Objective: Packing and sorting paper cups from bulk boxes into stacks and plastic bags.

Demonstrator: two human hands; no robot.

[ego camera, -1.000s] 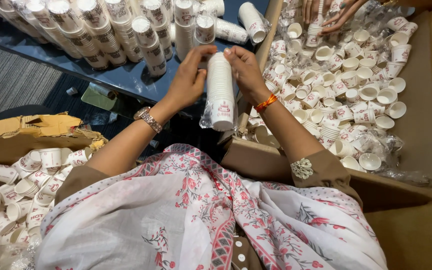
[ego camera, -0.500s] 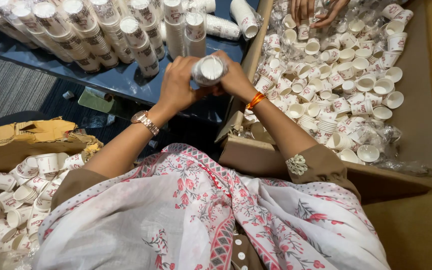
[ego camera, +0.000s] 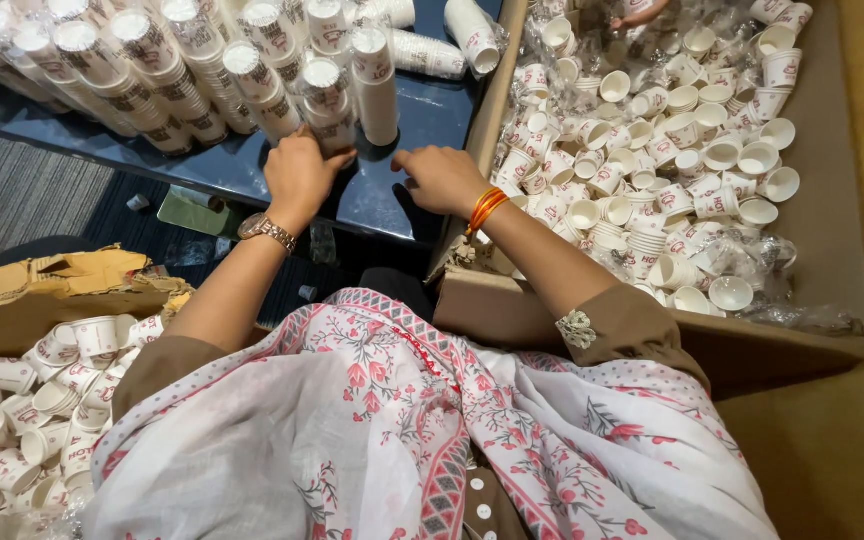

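Whereas a second ago both hands held a wrapped stack of paper cups raised at upper centre of the frame, that wrapped stack [ego camera: 330, 100] now stands upright on the dark blue table [ego camera: 422, 120], among the other stacks [ego camera: 142, 60] at upper left. The left hand [ego camera: 300, 172] curls against its base, touching it, while the right hand [ego camera: 442, 178] rests loosely curled and empty beside it. By this evidence the stack is judged placed, with loose cups [ego camera: 652, 150] remaining in the cardboard box [ego camera: 832, 200] at right.

Brown sleeves [ego camera: 622, 320], floral scarf [ego camera: 402, 440], wristwatch [ego camera: 267, 232], orange bangles [ego camera: 485, 207]
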